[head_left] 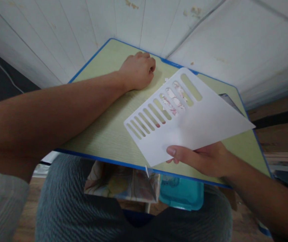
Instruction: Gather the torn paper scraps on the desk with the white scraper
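My right hand (204, 158) grips the lower edge of a stiff white sheet (196, 117), thumb on top and fingers underneath. A row of rounded slots, growing in size toward the far end, is cut along one side of it. Through the slots show fingertips and torn paper scraps (175, 101) with reddish marks. The sheet is tilted above a small pale green table (101, 134) with a blue rim. Farther back, my left hand (140, 70) rests on the tabletop, fingers curled into a loose fist with nothing visible in it.
A dark flat object (231, 102) lies at the table's right side, partly behind the sheet. Under the front edge are a teal plastic container (181, 193) and a patterned box (121, 183), above my lap. A white plank wall (154, 23) stands behind the table, with a cable running along it.
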Available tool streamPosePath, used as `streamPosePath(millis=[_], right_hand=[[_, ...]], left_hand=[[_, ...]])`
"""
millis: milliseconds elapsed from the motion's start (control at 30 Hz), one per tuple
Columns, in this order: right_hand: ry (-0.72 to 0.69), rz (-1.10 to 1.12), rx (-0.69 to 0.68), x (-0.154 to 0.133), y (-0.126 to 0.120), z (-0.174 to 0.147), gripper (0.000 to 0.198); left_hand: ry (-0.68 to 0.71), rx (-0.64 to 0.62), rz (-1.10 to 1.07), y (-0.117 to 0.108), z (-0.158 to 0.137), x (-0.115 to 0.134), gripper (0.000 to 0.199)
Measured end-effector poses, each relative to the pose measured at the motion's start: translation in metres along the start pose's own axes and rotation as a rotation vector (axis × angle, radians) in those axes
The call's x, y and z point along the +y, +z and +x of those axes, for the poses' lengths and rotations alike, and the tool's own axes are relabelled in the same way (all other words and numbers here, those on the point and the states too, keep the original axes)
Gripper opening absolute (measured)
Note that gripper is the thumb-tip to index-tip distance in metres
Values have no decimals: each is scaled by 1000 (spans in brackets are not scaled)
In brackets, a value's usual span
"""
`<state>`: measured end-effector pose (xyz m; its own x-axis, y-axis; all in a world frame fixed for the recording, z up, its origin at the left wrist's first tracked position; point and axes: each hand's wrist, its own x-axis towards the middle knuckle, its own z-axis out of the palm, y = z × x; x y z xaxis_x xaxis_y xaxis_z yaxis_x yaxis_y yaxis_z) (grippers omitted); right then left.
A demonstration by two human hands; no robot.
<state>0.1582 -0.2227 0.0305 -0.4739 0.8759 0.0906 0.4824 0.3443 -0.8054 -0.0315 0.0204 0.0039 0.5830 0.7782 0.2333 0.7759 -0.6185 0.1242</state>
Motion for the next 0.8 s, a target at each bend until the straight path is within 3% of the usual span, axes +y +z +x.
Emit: streamPosePath(millis=[233,300,433,500,600,800], right_hand=[[32,46,9,-3,0,-3,29],[78,83,149,4,-7,-2,31],[54,93,600,32,-37,5,32],[52,49,706,44,-52,7,27],[45,-3,699,52,-60,6,25],[102,-59,596,54,-47,2,31]], left_hand=[[-22,10,-71,2,1,-3,39],[-15,24,-57,4,2,-4,44],[13,76,-67,13,5,-12,46],[48,124,-108,18,8,-17,46],[70,145,-121,23,10,-22,47],[78,145,-151,25,10,-25,45]])
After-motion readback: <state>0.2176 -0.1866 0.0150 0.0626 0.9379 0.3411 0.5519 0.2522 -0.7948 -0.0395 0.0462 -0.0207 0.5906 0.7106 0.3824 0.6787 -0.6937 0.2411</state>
